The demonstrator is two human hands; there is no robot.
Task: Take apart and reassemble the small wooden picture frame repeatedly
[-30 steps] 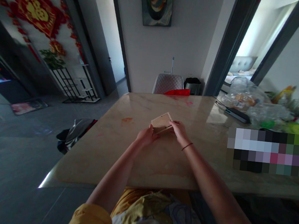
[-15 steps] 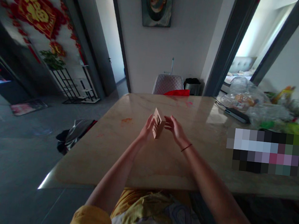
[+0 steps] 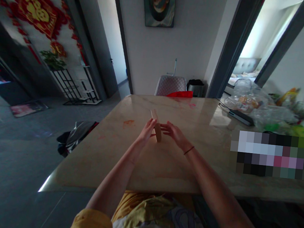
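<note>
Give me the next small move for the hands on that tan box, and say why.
Probably best to close the right hand gently on the tan box to steady it: the box is at a steep tilt, the left hand holds its left side, and the right hand's fingers are extended at the other side without a clear grip.

Pale tan on the flat piece, glowing warm against the tabletop, and what a surface: beige, faintly marbled, with an orange-red smear breaking it up! Mustard yellow comes in on the sleeve, a thin, dark reddish wristband adding its stripe! Over to the chair, greyish in quilted diamonds, and bright red on the object in front (loud stuff, that)! Red again on the wall hanging, gold lettering at its centre, above slate-grey floor!
</note>
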